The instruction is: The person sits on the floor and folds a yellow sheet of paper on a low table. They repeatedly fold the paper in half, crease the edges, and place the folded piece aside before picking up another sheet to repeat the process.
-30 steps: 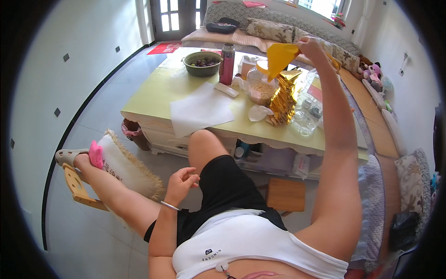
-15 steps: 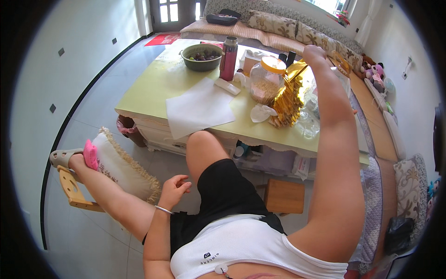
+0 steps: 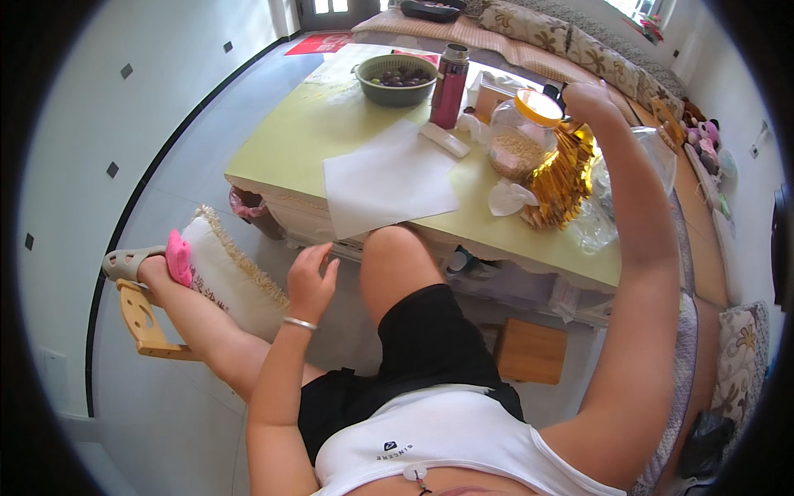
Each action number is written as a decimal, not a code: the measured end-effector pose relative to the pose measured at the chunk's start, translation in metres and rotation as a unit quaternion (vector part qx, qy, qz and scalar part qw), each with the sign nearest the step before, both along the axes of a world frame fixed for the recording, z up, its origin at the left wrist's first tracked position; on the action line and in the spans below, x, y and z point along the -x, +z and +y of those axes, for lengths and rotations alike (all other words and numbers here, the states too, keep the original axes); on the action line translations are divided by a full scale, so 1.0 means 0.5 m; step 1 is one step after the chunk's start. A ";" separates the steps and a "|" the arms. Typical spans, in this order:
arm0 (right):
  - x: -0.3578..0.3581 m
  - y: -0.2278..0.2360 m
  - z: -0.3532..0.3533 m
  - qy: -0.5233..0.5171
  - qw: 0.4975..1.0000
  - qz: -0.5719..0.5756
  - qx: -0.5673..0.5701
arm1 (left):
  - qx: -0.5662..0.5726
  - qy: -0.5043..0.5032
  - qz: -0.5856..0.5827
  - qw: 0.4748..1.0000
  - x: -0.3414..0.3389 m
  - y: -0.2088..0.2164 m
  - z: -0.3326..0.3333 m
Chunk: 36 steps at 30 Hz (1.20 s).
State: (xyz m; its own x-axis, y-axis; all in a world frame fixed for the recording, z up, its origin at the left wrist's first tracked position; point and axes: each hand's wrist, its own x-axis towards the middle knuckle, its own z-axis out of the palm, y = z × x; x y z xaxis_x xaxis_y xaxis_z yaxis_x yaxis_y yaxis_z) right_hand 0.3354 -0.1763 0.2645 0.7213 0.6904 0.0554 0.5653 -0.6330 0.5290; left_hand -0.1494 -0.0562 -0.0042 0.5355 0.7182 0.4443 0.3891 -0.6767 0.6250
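My right hand [image 3: 589,102] is stretched out over the far right of the table, its fingers closed. It is beside a dark object [image 3: 556,94] behind the jar; what the fingers hold is hidden. Just below it a bundle of gold foil strips [image 3: 564,175] lies against a clear jar [image 3: 514,150] with a yellow lid, part full of pale bits. Crumpled clear plastic [image 3: 597,223] lies right of the foil. My left hand [image 3: 313,281], with a bangle on its wrist, hovers near my raised knee. Its fingers are apart and loosely bent, with nothing in them.
On the green-topped table [image 3: 281,157] lie white paper sheets [image 3: 389,182], a white crumpled tissue [image 3: 510,198], a pink flask [image 3: 450,87] and a basin of dark fruit [image 3: 395,81]. A wooden stool [image 3: 532,351] stands below; a fringed cushion [image 3: 236,277] lies by my leg.
The view has shifted, so the table sits further right and higher. My left hand has risen toward the table edge, its fingers more extended. My right hand has come closer to the jar.
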 end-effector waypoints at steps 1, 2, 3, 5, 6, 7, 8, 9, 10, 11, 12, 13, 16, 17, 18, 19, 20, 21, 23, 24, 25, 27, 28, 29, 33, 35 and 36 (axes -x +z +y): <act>0.002 -0.007 0.005 -0.031 0.999 0.020 0.031 | -0.047 -0.001 0.006 0.999 -0.010 0.005 0.011; -0.017 -0.012 0.001 -0.049 0.997 0.038 0.046 | -0.094 -0.004 0.007 0.996 -0.027 0.005 0.021; -0.046 -0.023 -0.008 -0.068 0.994 0.057 0.061 | -0.141 -0.008 0.008 0.990 -0.037 0.004 0.032; -0.081 -0.030 -0.036 -0.106 0.990 0.073 0.065 | -0.141 -0.024 0.038 0.989 -0.057 -0.003 0.045; -0.108 -0.050 -0.042 -0.103 0.989 0.068 0.087 | -0.160 -0.027 0.054 0.985 -0.067 -0.002 0.047; -0.137 -0.058 -0.055 -0.105 0.987 0.058 0.108 | -0.180 -0.034 0.063 0.981 -0.088 0.000 0.049; -0.115 -0.052 -0.056 -0.102 0.988 0.067 0.093 | -0.185 -0.034 0.075 0.979 -0.095 -0.002 0.055; -0.118 -0.066 -0.068 -0.001 0.997 0.030 0.066 | -0.189 -0.036 0.087 0.977 -0.084 -0.010 0.063; -0.109 -0.064 -0.071 0.052 0.998 0.012 0.030 | -0.195 -0.041 0.094 0.975 -0.084 -0.016 0.068; -0.100 -0.052 -0.070 0.086 0.994 0.055 -0.038 | -0.195 -0.037 0.095 0.976 -0.085 -0.020 0.071; -0.099 -0.037 -0.075 0.121 0.985 0.094 -0.078 | -0.194 -0.034 0.096 0.976 -0.088 -0.024 0.072; -0.102 -0.037 -0.083 0.159 0.970 0.138 -0.120 | -0.193 -0.029 0.104 0.975 -0.091 -0.028 0.071; -0.109 -0.034 -0.100 0.076 0.974 0.198 -0.084 | -0.187 -0.028 0.096 0.977 -0.116 -0.038 0.068; -0.113 -0.036 -0.110 0.082 0.971 0.196 -0.106 | -0.194 -0.029 0.094 0.976 -0.120 -0.038 0.069; -0.120 -0.037 -0.124 0.090 0.969 0.192 -0.126 | -0.202 -0.029 0.092 0.975 -0.124 -0.038 0.070; -0.118 -0.043 -0.129 0.100 0.966 0.191 -0.145 | -0.207 -0.027 0.091 0.974 -0.125 -0.038 0.069; -0.085 -0.039 -0.122 0.128 0.969 0.152 -0.145 | -0.224 -0.021 0.091 0.970 -0.118 -0.036 0.074; -0.055 -0.041 -0.112 0.156 0.965 0.120 -0.173 | -0.240 -0.015 0.092 0.966 -0.119 -0.034 0.081; 0.025 -0.055 -0.100 0.245 0.916 0.079 -0.307 | -0.279 -0.022 0.091 0.956 -0.117 -0.030 0.097; 0.058 -0.082 -0.086 0.293 0.887 0.092 -0.344 | -0.298 -0.032 0.088 0.950 -0.117 -0.034 0.106; 0.087 -0.105 -0.079 0.336 0.856 0.102 -0.381 | -0.318 -0.046 0.082 0.943 -0.122 -0.032 0.110; 0.201 -0.141 -0.045 0.370 0.871 0.127 -0.299 | -0.332 -0.048 0.056 0.940 -0.108 -0.008 0.112; 0.195 -0.188 -0.039 0.436 0.833 0.167 -0.297 | -0.337 -0.059 0.032 0.939 -0.120 0.000 0.107; 0.214 -0.239 -0.021 0.476 0.810 0.187 -0.287 | -0.329 -0.064 0.030 0.942 -0.125 0.004 0.106; 0.333 -0.374 0.022 0.480 0.783 0.300 -0.259 | -0.324 -0.082 0.019 0.942 -0.147 0.027 0.090; 0.393 -0.408 0.037 0.511 0.779 0.241 -0.272 | -0.322 -0.090 0.025 0.942 -0.161 0.042 0.073; 0.414 -0.424 0.047 0.513 0.781 0.232 -0.270 | -0.319 -0.092 0.013 0.943 -0.169 0.051 0.060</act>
State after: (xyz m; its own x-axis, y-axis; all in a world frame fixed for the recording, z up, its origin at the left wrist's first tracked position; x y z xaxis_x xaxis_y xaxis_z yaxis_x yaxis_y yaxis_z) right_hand 0.1287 -0.1527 0.0526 -0.1682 0.8846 0.4349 0.9731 0.2195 -0.0701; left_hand -0.0651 -0.0263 0.0213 0.6422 0.2026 0.7393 0.2380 -0.9695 0.0589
